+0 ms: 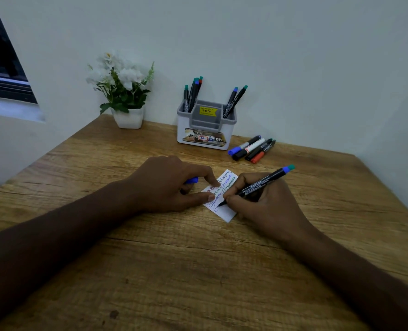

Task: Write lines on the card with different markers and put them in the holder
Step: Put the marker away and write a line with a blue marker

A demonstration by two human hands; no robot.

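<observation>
White card [229, 215] flat on the wooden surface [198, 271], several coloured lines of writing across it. Right hand [267, 206] in a closed grip on a black marker [258, 185], tip on the card. Left hand [172, 185] pressing the card's left edge with thumb and forefinger (blue cap [191, 180] tucked under curled fingers). Behind: holder [205, 132] with upright markers; four loose markers [252, 149] just beside it; potted plant [124, 91] to the left.

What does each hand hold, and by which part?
Right hand: marker, by its lower barrel. Left hand: blue cap, under its fingers.
</observation>
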